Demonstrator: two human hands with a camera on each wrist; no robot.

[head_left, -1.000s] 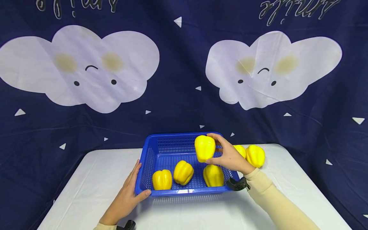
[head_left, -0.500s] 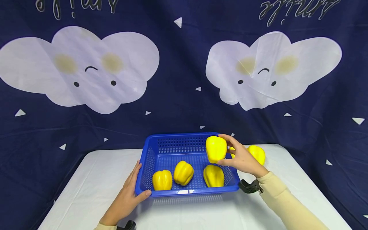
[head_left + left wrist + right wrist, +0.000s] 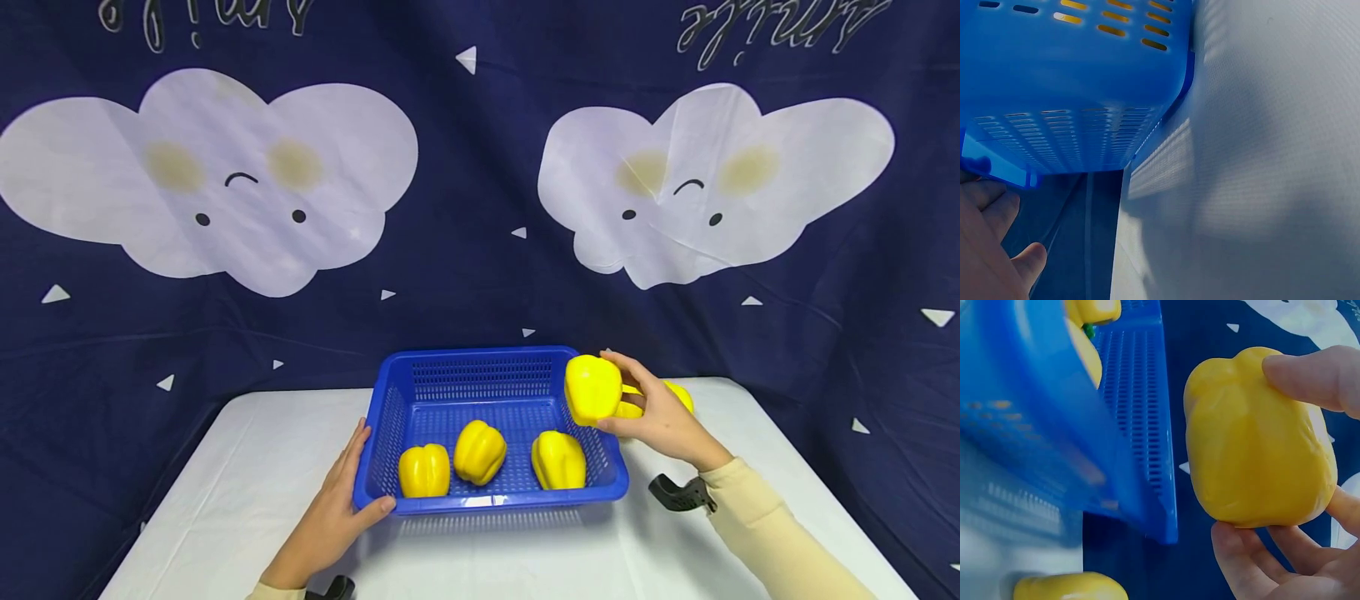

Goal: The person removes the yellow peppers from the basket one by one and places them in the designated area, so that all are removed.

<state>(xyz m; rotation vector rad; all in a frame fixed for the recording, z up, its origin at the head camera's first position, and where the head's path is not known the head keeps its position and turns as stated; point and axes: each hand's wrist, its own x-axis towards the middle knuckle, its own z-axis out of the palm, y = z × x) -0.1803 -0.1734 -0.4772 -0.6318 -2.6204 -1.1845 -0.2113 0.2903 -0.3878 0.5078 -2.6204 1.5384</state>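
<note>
While the left hand (image 3: 322, 508) stayed at the near corner of the blue basket (image 3: 495, 502), the head view showed that the right hand (image 3: 663, 417) had moved the held pepper (image 3: 592, 389) away from it, from above the basket's interior to the rim on the right hand's side. The right hand grasped that pepper between thumb and fingers; the left hand clenched nothing, its fingers laid fairly straight along the side wall and its thumb on the front rim. Between the hands, 3 basket peppers (image 3: 480, 452) had not shifted, 2 nearer the left hand and 1 nearer the right. Behind the right hand, 2 table peppers (image 3: 681, 394), partly hidden by it, sat on the white table (image 3: 225, 483). In the left wrist view, the left hand's fingertips were at the basket's rim, though how firmly they pressed could not be told. In the right wrist view, thumb and fingers pinched the held pepper from opposite sides, apart from the basket wall. Judged from that shift, the pepper now belonged more with the 2 outside than with the 3 inside, and it had not been released.
</note>
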